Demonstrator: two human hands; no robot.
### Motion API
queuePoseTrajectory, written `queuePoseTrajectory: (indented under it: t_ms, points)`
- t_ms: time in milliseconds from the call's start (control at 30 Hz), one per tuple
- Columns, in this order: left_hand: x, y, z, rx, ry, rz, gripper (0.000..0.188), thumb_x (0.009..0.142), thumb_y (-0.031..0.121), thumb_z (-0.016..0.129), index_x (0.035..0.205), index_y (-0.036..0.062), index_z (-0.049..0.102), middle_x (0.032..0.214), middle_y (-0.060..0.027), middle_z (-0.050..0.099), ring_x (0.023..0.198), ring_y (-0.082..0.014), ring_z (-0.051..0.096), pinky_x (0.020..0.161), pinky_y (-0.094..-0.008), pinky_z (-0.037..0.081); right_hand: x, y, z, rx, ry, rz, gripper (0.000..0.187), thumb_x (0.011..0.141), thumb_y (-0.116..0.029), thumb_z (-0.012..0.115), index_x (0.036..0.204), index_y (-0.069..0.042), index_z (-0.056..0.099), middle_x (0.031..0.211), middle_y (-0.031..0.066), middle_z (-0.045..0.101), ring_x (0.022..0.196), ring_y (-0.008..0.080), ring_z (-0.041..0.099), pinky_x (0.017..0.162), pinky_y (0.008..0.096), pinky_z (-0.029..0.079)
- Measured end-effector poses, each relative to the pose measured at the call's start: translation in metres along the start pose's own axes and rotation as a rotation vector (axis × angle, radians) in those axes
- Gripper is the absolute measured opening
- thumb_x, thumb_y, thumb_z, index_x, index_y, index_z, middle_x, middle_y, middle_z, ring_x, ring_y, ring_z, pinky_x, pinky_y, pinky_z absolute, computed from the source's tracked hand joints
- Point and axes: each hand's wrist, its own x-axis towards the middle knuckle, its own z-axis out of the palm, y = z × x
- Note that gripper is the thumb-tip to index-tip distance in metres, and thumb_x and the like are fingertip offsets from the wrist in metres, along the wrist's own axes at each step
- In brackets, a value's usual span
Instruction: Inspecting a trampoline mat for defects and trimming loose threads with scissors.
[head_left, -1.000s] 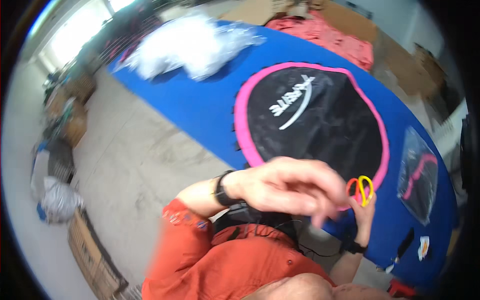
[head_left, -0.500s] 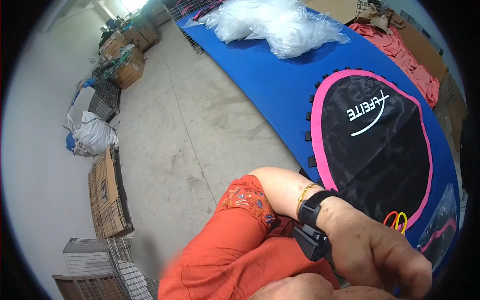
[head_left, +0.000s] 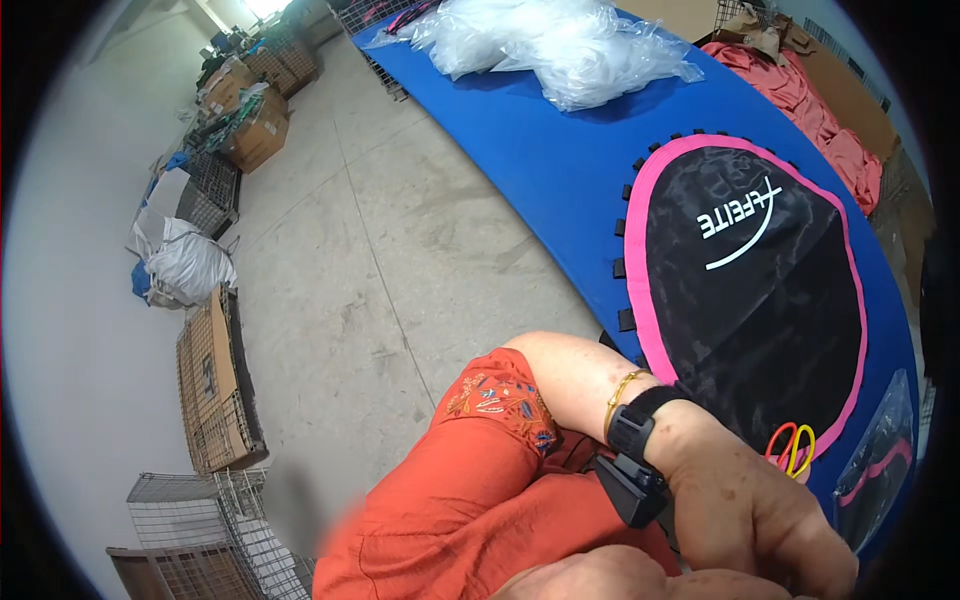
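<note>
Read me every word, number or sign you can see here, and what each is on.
Bold white lettering with a curved stroke, on the black pink-edged sheet: legible, but I don't copy out printed words.
Dark mark on the cardboard panel at left: too small to read.

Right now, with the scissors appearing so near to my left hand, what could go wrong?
The red-and-yellow-handled scissors appear just beside your left hand, blades out of sight, so they might nick a finger. In this view they also overlap the pink border of the black fabric panel, so a slip could perhaps cut or snag it.
</note>
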Motion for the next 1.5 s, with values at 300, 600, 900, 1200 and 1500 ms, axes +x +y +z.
queuePoseTrajectory:
  t_ms: [300, 600, 900, 1200, 1500]
  points:
    - [-0.038, -0.005, -0.027, 0.462, -0.398, -0.596, 0.028, 0.106, 0.015, 0.061, 0.122, -0.0072, 0.069, 0.114, -0.0201, 0.071, 0.104, -0.0329, 0.069, 0.084, -0.0432, 0.058, -0.008, -0.019, 0.008, 0.051, 0.017, -0.116, 0.09, 0.085, -0.009, 0.092, 0.158, 0.003, 0.041, 0.15, 0.0151, 0.053, 0.138, 0.0248, 0.055, 0.118, 0.0373, 0.045]
    - [-0.148, 0.091, -0.113, 1.121, 0.565, -1.217, 0.011, 0.101, 0.011, 0.071, 0.109, 0.0029, 0.069, 0.102, -0.0058, 0.075, 0.098, -0.0165, 0.072, 0.084, -0.0338, 0.058, -0.025, -0.054, 0.014, -0.136, 0.081, -0.059, 0.096, 0.079, -0.023, 0.096, 0.155, 0.003, 0.044, 0.145, 0.0206, 0.061, 0.129, 0.0276, 0.065, 0.106, 0.0372, 0.054]
    - [-0.234, 0.06, -0.109, 1.918, 0.269, -0.966, 0.032, 0.097, 0.023, 0.076, 0.123, 0.0063, 0.07, 0.136, -0.0169, 0.067, 0.132, -0.039, 0.061, 0.117, -0.0545, 0.044, -0.029, -0.07, 0.016, -0.283, 0.129, -0.081, 0.095, 0.079, -0.025, 0.095, 0.153, 0.004, 0.043, 0.134, 0.0234, 0.066, 0.119, 0.0355, 0.071, 0.098, 0.0409, 0.057]
    - [-0.24, 0.045, -0.106, 1.912, 0.066, -1.06, 0.047, 0.1, 0.038, 0.071, 0.141, 0.0162, 0.069, 0.146, -0.014, 0.061, 0.145, -0.0383, 0.05, 0.125, -0.0607, 0.032, -0.049, -0.183, 0.111, -0.33, -0.16, -0.152, 0.097, 0.075, -0.019, 0.097, 0.155, -0.009, 0.042, 0.117, 0.0191, 0.071, 0.093, 0.0345, 0.075, 0.084, 0.0433, 0.061]
    - [-0.242, 0.042, -0.106, 1.93, 0.083, -1.025, 0.047, 0.099, 0.037, 0.07, 0.142, 0.0172, 0.069, 0.146, -0.0131, 0.061, 0.143, -0.0368, 0.052, 0.124, -0.0594, 0.034, 0.003, -0.193, 0.169, -0.629, -0.075, -0.518, 0.093, 0.083, -0.026, 0.091, 0.155, -0.007, 0.036, 0.113, 0.0259, 0.069, 0.097, 0.0454, 0.074, 0.08, 0.05, 0.062]
